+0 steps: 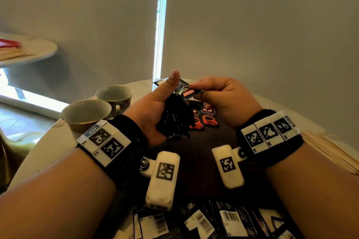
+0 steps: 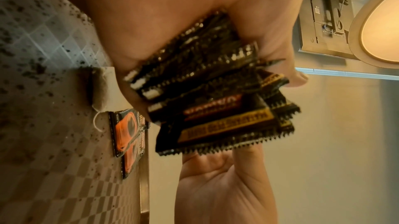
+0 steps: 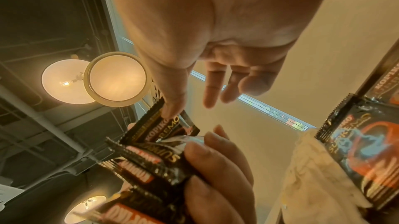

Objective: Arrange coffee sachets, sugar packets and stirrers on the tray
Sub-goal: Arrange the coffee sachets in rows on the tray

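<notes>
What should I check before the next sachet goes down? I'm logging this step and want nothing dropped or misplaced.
1. Left hand grips the bundle of coffee sachets: ok, fingers and thumb wrapped round it.
2. Right hand pinches a single sachet at the top of the bundle: ok.
3. That sachet is fully free of the bundle: cannot tell, it overlaps the others.
4. Sachets already laid on the dark tray: ok, two sachets lie side by side, face up.
5. Free tray space beside them: ok, bare dark surface nearer the person.
6. Cups out of the way: ok, left of the tray.
</notes>
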